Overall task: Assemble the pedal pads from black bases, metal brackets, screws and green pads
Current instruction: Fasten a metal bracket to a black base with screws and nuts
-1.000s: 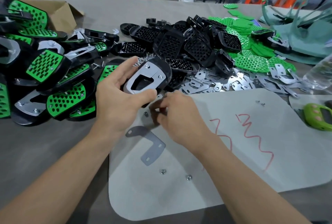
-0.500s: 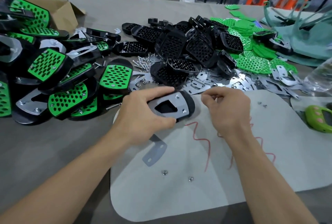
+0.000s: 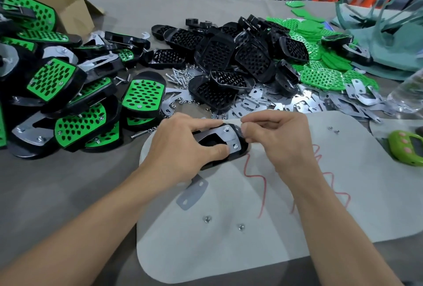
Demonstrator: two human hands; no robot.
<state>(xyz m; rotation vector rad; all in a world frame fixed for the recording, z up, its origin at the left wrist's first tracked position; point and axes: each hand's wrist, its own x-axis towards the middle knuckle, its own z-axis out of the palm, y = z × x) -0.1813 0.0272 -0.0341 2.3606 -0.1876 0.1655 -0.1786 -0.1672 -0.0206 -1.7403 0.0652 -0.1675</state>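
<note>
Risk: anything small in the right hand [image 3: 274, 139] could drop and roll across the mat [image 3: 229, 251]. Its grip is a tight fingertip pinch, and I cannot tell what it holds, if anything. The bracket [image 3: 225, 135] could slide off its screws [image 3: 226, 128] if the left hand [image 3: 183, 146] eases. The left grip wraps the black base [image 3: 243, 144], thumb pressing the bracket. The base sits at the mat's far edge, and the right pinch is just beside the bracket's far screw.

Heaped black bases [image 3: 231, 61] block beyond; near mat [image 3: 194, 256] gives room.
</note>
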